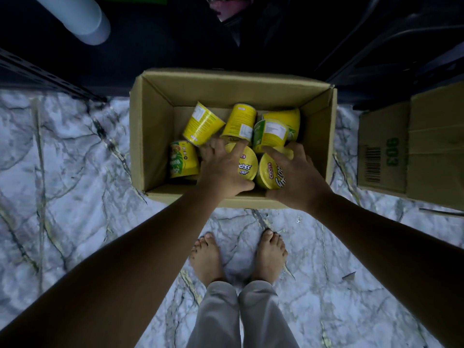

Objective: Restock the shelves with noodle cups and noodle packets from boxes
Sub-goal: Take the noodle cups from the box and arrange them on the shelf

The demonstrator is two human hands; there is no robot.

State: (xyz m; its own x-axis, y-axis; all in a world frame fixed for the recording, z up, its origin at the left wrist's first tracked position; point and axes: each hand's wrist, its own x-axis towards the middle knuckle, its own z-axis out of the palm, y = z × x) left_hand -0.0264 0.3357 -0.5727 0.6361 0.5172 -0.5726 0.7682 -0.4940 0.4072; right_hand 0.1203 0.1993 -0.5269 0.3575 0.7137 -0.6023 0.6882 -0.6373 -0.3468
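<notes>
Down in the cardboard box (155, 136), the left hand (222, 169) curls thumb and fingers round one upright noodle cup (247, 167) and the right hand (296, 174) round its neighbour (269, 173) — yellow, printed lids up — with the tipped cups (203, 124) behind.

Seven yellow round noodle cups (203, 124) can be counted inside one open brown cardboard box (155, 126), though more may be hidden under the hands. There is one further brown cardboard box with a green printed number (437, 146). Two bare hands show, the left hand (221, 169) and the right hand (298, 179), along with two bare feet (206, 257) and one pale grey cylinder (82, 18).
</notes>
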